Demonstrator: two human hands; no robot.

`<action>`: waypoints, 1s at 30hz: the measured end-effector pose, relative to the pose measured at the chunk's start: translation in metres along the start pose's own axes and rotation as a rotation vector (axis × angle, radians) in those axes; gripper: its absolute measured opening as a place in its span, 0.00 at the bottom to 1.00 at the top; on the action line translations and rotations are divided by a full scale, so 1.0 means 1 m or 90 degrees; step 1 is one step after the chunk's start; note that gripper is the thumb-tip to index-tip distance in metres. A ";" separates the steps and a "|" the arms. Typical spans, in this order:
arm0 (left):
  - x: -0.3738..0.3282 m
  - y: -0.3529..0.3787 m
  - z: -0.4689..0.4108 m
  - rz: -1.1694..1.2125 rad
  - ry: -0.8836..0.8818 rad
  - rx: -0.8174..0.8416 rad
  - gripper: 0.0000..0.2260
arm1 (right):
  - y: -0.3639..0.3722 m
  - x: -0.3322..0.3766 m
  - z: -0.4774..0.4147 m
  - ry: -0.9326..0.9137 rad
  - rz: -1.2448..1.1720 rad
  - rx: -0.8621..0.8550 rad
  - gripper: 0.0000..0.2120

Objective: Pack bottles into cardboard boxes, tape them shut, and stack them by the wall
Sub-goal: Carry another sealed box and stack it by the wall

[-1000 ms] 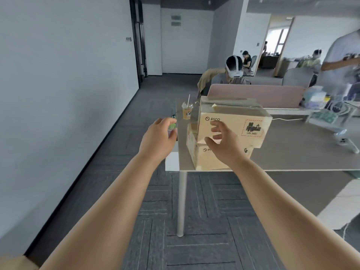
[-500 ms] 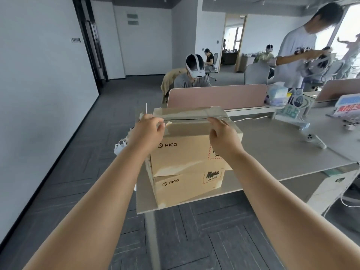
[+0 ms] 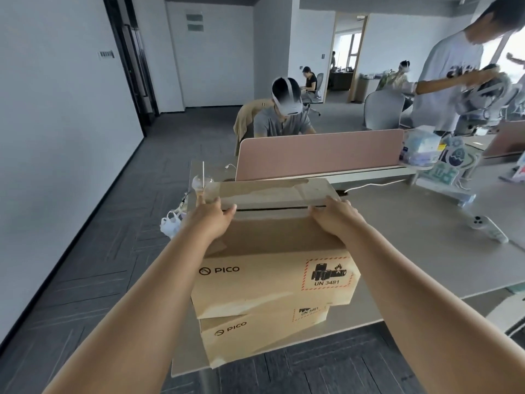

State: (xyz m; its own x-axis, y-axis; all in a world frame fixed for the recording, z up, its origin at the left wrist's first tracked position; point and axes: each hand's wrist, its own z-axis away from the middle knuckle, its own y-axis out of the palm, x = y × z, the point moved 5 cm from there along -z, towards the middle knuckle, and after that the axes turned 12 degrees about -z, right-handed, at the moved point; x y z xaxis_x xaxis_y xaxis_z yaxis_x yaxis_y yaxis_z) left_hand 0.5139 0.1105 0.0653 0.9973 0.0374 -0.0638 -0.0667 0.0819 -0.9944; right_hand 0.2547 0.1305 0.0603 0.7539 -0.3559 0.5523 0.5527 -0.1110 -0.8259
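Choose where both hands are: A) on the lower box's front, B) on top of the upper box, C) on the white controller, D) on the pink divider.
B: the left hand and right hand both rest on top of the upper box, by the gap between its flaps, above the lower box.
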 end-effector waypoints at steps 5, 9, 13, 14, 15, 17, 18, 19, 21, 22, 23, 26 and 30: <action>0.010 0.003 -0.009 0.021 -0.082 0.008 0.26 | 0.001 0.000 -0.011 0.020 -0.004 0.019 0.32; 0.010 0.000 -0.005 0.052 -0.118 0.013 0.26 | -0.002 -0.003 -0.019 0.022 -0.089 0.033 0.28; 0.013 -0.005 0.005 0.160 -0.168 -0.006 0.27 | -0.004 -0.008 -0.026 0.059 -0.084 0.040 0.34; 0.015 -0.006 0.006 0.182 -0.193 -0.008 0.25 | -0.004 -0.007 -0.027 0.062 -0.076 0.042 0.35; 0.017 -0.006 0.006 0.196 -0.217 -0.002 0.21 | -0.004 -0.006 -0.027 0.063 -0.068 0.042 0.35; 0.018 -0.005 0.005 0.186 -0.222 0.008 0.16 | -0.003 -0.006 -0.026 0.059 -0.054 0.040 0.33; 0.017 -0.005 0.004 0.174 -0.206 0.013 0.16 | -0.002 -0.005 -0.027 0.052 -0.051 0.036 0.31; 0.015 -0.004 0.002 0.166 -0.191 0.017 0.17 | -0.002 -0.006 -0.028 0.050 -0.047 0.030 0.28; 0.015 -0.003 0.000 0.147 -0.182 0.021 0.18 | -0.002 -0.006 -0.027 0.072 -0.045 0.020 0.28; 0.015 -0.003 -0.001 0.137 -0.183 0.019 0.18 | -0.002 -0.006 -0.026 0.082 -0.055 0.020 0.31; 0.015 -0.003 -0.001 0.133 -0.182 0.014 0.18 | -0.003 -0.006 -0.025 0.083 -0.065 0.019 0.36; 0.016 -0.004 0.002 0.138 -0.177 -0.002 0.19 | -0.004 -0.005 -0.017 0.056 -0.064 0.022 0.43; 0.029 -0.006 0.024 0.142 -0.187 -0.021 0.25 | -0.004 0.004 -0.005 0.012 -0.088 0.021 0.33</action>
State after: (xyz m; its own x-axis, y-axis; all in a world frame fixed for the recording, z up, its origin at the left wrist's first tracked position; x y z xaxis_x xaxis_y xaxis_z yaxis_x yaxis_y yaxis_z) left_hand 0.5421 0.1354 0.0712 0.9059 0.3357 -0.2580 -0.2761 0.0066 -0.9611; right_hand 0.2536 0.1245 0.0648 0.6626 -0.3571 0.6583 0.6625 -0.1305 -0.7376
